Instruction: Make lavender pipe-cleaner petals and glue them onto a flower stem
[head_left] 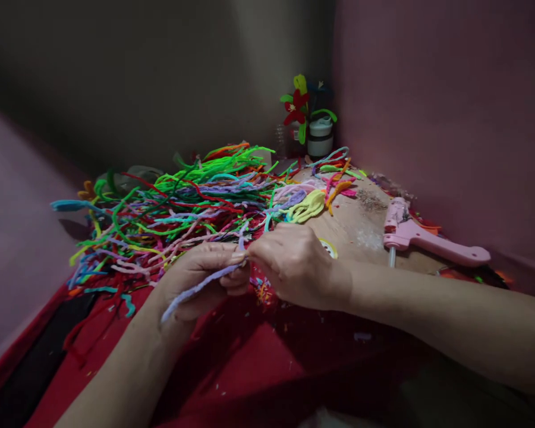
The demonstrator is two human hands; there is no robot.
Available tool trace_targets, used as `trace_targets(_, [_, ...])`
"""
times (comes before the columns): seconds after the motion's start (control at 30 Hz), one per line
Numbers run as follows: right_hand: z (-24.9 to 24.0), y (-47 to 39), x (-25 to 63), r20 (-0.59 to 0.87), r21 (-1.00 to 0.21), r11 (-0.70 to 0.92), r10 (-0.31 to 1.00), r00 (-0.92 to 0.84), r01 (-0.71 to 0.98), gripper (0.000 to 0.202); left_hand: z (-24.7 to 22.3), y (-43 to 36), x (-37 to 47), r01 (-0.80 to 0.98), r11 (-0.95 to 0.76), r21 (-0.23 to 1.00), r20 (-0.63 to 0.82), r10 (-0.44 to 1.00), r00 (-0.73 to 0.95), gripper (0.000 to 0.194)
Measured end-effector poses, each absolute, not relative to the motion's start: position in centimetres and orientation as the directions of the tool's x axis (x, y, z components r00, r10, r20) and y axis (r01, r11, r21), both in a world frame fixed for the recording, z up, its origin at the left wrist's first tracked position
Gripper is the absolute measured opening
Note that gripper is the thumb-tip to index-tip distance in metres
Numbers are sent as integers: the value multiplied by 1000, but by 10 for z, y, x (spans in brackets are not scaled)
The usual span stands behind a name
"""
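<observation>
A lavender pipe cleaner is pinched between my two hands. One end trails down across my left palm, and a short bit sticks up above the fingertips. My left hand grips it between thumb and fingers. Closed right against it, my right hand pinches the pipe cleaner at the same spot; its fingertips are partly hidden behind the knuckles. Just beyond both hands lies a big heap of many-coloured pipe cleaners. A yellow looped bundle of pipe cleaner rests behind my right hand.
To the right, a pink glue gun lies on a wooden board. A round yellow-rimmed item peeks out behind my right wrist. At the back corner stand a pale lidded container and a red pipe-cleaner flower. Red cloth spreads in front.
</observation>
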State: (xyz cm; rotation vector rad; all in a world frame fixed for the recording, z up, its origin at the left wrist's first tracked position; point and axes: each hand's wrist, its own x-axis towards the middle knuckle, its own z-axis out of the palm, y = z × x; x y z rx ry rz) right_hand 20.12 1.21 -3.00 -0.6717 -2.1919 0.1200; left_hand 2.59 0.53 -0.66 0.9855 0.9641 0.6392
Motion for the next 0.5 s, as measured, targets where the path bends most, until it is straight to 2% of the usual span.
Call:
trace_targets(0.03, [-30,12,201,721,-301,864,483,-496,403,16,-7,5,26,-53,445,894,-373,805,462,24])
trace_targets(0.1, [-29,11,202,719,-450,824,563,-408,344,16,-6,3,26,-36,327,944,-294,888,353,20])
trace_targets(0.2, [-24,13,201,534,-779,606,777,-334,163,13,-1,-2,28,108,-59,992,48,994,102,10])
trace_targets(0.27, [-21,14,200,385,-905,424,847,-366,30,14,2,-5,29,263,-307,915,299,952,71,12])
trace_targets(0.33, [-20,15,199,288,-955,289,863,-414,-63,13,3,-6,28,436,-482,760,456,874,170,12])
trace_targets(0.4, [-22,15,198,262,-965,246,858,-442,-94,13,4,-7,27,526,-586,616,530,802,273,6])
trace_targets(0.43, [-22,14,198,277,-960,269,854,-441,-82,13,3,-7,26,541,-605,584,542,787,295,3])
trace_targets(0.5, [-25,12,199,349,-923,385,841,-414,3,12,1,-8,26,546,-555,627,485,827,283,4])
